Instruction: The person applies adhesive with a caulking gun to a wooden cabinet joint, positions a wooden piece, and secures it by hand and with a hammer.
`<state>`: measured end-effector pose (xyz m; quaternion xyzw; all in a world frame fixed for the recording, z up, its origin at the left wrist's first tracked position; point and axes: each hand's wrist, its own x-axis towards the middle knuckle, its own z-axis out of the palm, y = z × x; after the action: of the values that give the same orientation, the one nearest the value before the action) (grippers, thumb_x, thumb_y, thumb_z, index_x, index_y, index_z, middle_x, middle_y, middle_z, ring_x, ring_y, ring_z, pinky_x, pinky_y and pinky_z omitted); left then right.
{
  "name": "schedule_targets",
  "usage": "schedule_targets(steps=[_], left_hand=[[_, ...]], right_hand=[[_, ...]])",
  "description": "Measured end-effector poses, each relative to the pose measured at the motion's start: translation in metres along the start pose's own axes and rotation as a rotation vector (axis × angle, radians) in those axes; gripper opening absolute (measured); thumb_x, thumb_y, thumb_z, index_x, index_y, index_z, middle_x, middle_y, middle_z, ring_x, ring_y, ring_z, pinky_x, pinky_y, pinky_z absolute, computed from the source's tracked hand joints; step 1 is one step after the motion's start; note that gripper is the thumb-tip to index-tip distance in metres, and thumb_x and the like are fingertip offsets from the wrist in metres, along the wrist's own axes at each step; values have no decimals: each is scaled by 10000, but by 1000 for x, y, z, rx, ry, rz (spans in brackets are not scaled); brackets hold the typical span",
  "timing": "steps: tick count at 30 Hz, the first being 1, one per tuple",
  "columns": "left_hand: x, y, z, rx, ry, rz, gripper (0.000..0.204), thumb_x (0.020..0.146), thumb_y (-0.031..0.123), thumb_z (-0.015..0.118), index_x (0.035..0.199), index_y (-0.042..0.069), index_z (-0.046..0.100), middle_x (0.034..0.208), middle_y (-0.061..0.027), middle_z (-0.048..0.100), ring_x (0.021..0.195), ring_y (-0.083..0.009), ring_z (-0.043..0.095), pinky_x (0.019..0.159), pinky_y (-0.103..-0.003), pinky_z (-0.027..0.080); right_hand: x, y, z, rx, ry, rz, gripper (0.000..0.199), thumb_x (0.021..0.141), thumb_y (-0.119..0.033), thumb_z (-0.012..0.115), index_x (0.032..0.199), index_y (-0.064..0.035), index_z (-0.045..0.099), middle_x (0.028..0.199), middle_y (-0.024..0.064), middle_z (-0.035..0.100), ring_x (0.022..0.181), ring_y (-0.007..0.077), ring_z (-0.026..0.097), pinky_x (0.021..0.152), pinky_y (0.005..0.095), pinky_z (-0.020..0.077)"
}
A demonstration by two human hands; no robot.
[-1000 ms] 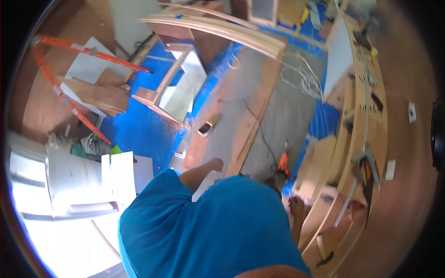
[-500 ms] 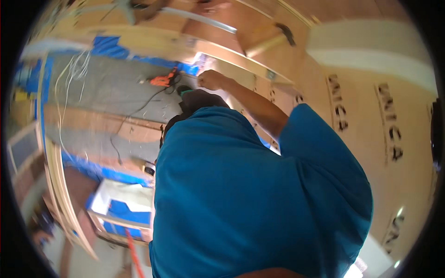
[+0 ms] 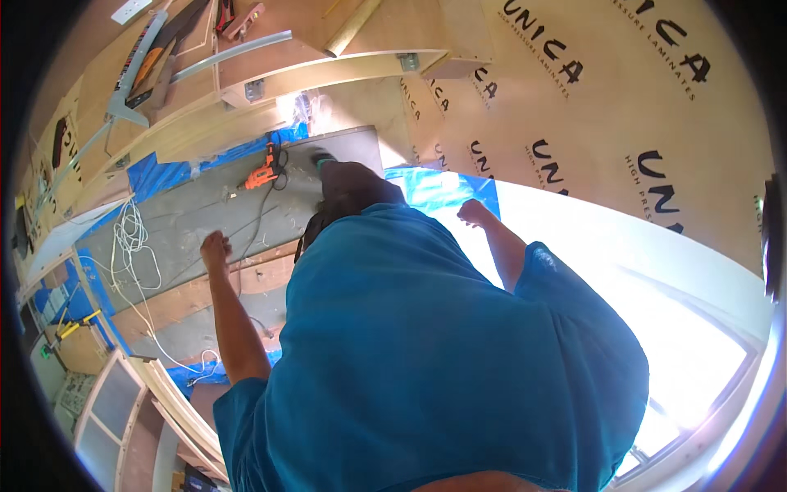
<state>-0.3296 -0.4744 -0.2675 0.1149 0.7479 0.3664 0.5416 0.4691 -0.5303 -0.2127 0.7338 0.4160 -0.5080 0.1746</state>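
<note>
My left hand (image 3: 216, 248) hangs over the grey floor to the left of my body, its fingers curled in with nothing seen in them. On the other side, my right hand (image 3: 475, 213) is also loosely curled and looks free of any object, beside a blue plastic sheet (image 3: 447, 190). An orange power drill (image 3: 262, 175) with a black cord lies on the grey floor ahead, nearer my left hand. A loose coil of white cable (image 3: 131, 234) lies to the left of that hand.
Wooden cabinet panels at the far side carry a handsaw (image 3: 182, 31), metal strips (image 3: 234, 55) and a wooden handle (image 3: 352, 29). Printed tan sheeting (image 3: 574, 107) covers the right side. Framed doors (image 3: 115, 398) lean at the lower left. Bright light enters at the right.
My view has turned, and the drill now appears further left. My left arm has come into sight. My right hand has dropped back from ahead of me to my right side.
</note>
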Motion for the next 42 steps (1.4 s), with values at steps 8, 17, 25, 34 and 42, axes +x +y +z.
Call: schedule_targets(steps=[8, 17, 25, 34, 42], left_hand=[[-85, 10, 165, 499, -384, 48, 256, 947, 229, 632, 1122, 49, 684, 763, -57, 660, 558, -136, 605, 495, -283, 488], [-111, -88, 182, 1017, -552, 192, 146, 920, 182, 661, 975, 51, 692, 726, -83, 643, 548, -174, 591, 476, -325, 474], [-176, -25, 249, 435, -178, -56, 252, 949, 224, 621, 1111, 42, 686, 793, -73, 674, 601, -149, 621, 526, -298, 493], [-213, -68, 284, 440, -61, -38, 403, 907, 185, 670, 1264, -1, 648, 801, -71, 669, 610, -141, 605, 517, -296, 504], [-157, -65, 482, -72, -420, -121, 764, 871, 74, 649, 1564, 124, 330, 854, -36, 595, 673, -133, 555, 547, -284, 463]], right_hand=[[14, -24, -12, -260, 121, -534, 113, 861, -137, 647, 833, -33, 678, 839, 76, 689, 689, 183, 691, 548, 317, 545], [33, -98, -84, 583, 119, -343, 120, 956, -123, 609, 1034, -52, 666, 907, 57, 696, 760, 173, 672, 643, 331, 563], [98, -121, -155, 966, 20, -343, 227, 968, -168, 629, 1174, -75, 643, 1037, 68, 689, 787, 158, 663, 668, 317, 554], [164, -103, -189, 349, 598, -617, 364, 899, -132, 690, 1239, -22, 625, 1091, 89, 680, 876, 217, 677, 735, 339, 569], [26, -162, -265, -216, 1019, -557, 1006, 766, -85, 807, 1584, -68, 223, 1581, 264, 282, 1448, 449, 314, 1158, 499, 355]])
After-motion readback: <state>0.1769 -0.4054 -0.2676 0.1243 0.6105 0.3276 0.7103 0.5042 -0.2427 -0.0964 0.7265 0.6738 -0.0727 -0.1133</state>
